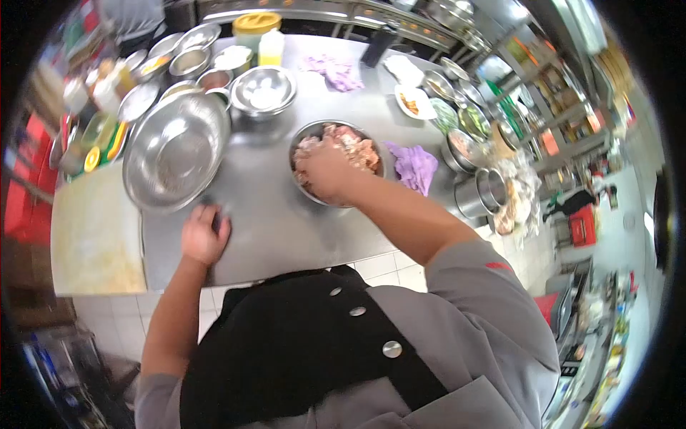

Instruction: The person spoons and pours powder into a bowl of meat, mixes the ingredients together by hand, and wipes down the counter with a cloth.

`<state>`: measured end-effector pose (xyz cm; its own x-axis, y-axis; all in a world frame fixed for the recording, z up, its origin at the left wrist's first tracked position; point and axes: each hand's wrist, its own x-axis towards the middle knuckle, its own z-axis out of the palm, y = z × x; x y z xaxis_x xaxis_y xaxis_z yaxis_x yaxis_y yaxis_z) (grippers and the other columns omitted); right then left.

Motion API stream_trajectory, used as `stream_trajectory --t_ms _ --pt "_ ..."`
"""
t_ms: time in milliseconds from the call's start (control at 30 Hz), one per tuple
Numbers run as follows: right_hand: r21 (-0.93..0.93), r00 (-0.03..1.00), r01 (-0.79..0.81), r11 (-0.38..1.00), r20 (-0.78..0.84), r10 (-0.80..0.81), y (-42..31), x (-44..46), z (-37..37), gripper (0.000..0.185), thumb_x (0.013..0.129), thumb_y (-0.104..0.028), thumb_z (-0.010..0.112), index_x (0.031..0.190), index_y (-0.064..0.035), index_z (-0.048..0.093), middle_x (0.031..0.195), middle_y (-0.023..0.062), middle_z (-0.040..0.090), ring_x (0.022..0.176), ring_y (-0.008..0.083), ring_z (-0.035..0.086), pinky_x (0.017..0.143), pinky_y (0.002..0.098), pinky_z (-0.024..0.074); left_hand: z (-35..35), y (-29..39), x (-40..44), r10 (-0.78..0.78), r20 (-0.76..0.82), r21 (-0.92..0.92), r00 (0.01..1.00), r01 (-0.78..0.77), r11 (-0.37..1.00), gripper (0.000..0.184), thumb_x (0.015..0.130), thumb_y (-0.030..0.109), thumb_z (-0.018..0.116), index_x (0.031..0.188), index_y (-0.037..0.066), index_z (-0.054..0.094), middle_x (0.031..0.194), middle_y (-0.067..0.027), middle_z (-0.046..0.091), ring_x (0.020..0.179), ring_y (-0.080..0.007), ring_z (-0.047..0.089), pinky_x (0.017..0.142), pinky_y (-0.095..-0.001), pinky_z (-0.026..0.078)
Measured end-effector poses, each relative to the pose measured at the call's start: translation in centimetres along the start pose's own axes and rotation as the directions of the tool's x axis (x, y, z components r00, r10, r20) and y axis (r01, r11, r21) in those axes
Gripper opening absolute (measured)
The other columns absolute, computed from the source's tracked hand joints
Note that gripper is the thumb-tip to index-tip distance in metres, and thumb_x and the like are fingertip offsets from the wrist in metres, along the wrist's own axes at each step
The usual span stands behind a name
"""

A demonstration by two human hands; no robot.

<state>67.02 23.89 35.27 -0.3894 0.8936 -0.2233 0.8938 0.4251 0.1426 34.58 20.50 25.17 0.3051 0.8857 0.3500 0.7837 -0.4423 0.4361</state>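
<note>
A steel bowl (380, 159) of pale pink raw meat (361, 151) stands on the steel table (264, 236). Reaching into it, my right hand (325, 171) has its fingers curled down into the meat, their tips hidden. My left hand (205, 236) rests on the tabletop near the front edge, holding nothing, with thumb and fingers apart. Just beyond the left hand sits a large, wide steel basin (175, 154), tilted toward me. A smaller shiny steel bowl (263, 91) is behind it, and a purple cloth (413, 167) lies right of the meat.
A stained cutting board (96, 236) covers the left end. Several bowls, a yellow-lidded tub (256, 30) and a bottle of yellow liquid (271, 48) crowd the back left. A white dish (414, 104), steel pots (480, 193) and a plastic bag (522, 189) line the right.
</note>
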Motion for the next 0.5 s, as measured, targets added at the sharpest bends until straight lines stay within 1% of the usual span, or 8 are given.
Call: stream_trajectory --t_ms 33,133,267,300,333,400,467,500 --pt "-0.055 0.997 -0.055 0.997 -0.062 0.052 -0.2 0.2 0.4 0.039 0.087 -0.026 0.065 0.123 -0.0108 0.072 0.131 0.0217 0.063 0.119 0.037 0.062 0.099 0.0569 0.0498 0.0 0.1 0.0 -0.008 0.01 0.005 1.0 0.008 1.0 0.024 0.086 0.026 0.071 0.101 0.008 0.069 0.097 -0.0147 0.064 0.091 -0.0381 0.064 0.08 -0.0476 0.053" --pt "0.047 0.979 -0.122 0.991 -0.157 0.128 -0.2 2.3 3.3 0.029 0.091 -0.021 0.063 0.116 -0.0126 0.074 0.123 0.0185 0.066 0.114 0.0377 0.064 0.091 0.0547 0.0543 -0.6 -0.3 -0.1 0.006 0.008 0.028 1.0 -0.006 1.0 0.024 0.085 0.025 0.072 0.101 0.008 0.069 0.099 -0.0149 0.065 0.091 -0.0379 0.064 0.08 -0.0473 0.053" --pt "0.164 0.995 -0.074 0.984 -0.054 0.084 1.3 1.9 0.3 0.025 0.094 -0.029 0.063 0.112 -0.0148 0.072 0.122 0.0154 0.068 0.115 0.0364 0.066 0.092 0.0527 0.0544 -0.3 -0.8 -0.6 0.034 -0.013 0.002 0.999 -0.034 0.999 0.023 0.085 0.022 0.072 0.102 0.007 0.069 0.098 -0.0159 0.065 0.09 -0.0383 0.064 0.079 -0.0461 0.054" --pt "0.19 0.994 -0.095 0.977 -0.033 0.103 1.6 1.8 -0.3 0.026 0.093 -0.03 0.064 0.113 -0.0143 0.072 0.122 0.0154 0.068 0.115 0.0362 0.066 0.093 0.0523 0.054 0.1 -0.8 -0.3 0.054 -0.031 -0.015 0.998 -0.055 0.998 0.022 0.085 0.022 0.072 0.102 0.007 0.069 0.098 -0.0161 0.065 0.09 -0.0383 0.064 0.078 -0.0458 0.054" --pt "0.217 0.992 -0.123 0.968 -0.005 0.127 1.6 1.5 -0.8 0.028 0.093 -0.031 0.065 0.114 -0.0138 0.071 0.121 0.0154 0.069 0.116 0.036 0.066 0.093 0.0519 0.0536 0.0 -0.3 -0.4 0.0 -0.009 -0.035 1.0 -0.001 0.999 0.021 0.087 0.02 0.071 0.102 0.006 0.068 0.096 -0.017 0.064 0.087 -0.0376 0.064 0.076 -0.0454 0.053" --pt "0.296 0.994 -0.105 0.949 -0.011 0.113 1.8 0.2 -1.8 0.023 0.093 -0.024 0.067 0.111 -0.0112 0.07 0.113 0.0177 0.07 0.111 0.0371 0.067 0.091 0.0528 0.0532 0.2 -0.2 -0.5 0.017 -0.029 -0.067 0.999 -0.019 0.998 0.021 0.088 0.02 0.07 0.103 0.005 0.068 0.093 -0.0178 0.063 0.085 -0.0364 0.064 0.075 -0.0456 0.053" --pt "0.311 0.99 -0.143 0.939 0.038 0.138 2.1 -0.6 -2.7 0.027 0.087 -0.017 0.069 0.113 -0.0068 0.069 0.112 0.0198 0.072 0.109 0.0385 0.068 0.091 0.0513 0.0528 0.0 -0.2 -0.6 0.051 -0.025 -0.037 0.998 -0.052 0.998 0.02 0.09 0.018 0.069 0.104 0.004 0.068 0.094 -0.0178 0.063 0.084 -0.036 0.064 0.075 -0.0458 0.052" --pt "0.333 0.992 -0.124 0.935 0.007 0.129 2.6 -0.8 -2.7 0.028 0.087 -0.018 0.069 0.112 -0.0074 0.07 0.109 0.0201 0.072 0.107 0.0387 0.069 0.089 0.0515 0.0532 0.4 -1.0 -0.6 0.074 -0.028 -0.049 0.997 -0.075 0.996 0.02 0.09 0.018 0.068 0.105 0.004 0.067 0.094 -0.0181 0.063 0.086 -0.0367 0.064 0.075 -0.046 0.052"
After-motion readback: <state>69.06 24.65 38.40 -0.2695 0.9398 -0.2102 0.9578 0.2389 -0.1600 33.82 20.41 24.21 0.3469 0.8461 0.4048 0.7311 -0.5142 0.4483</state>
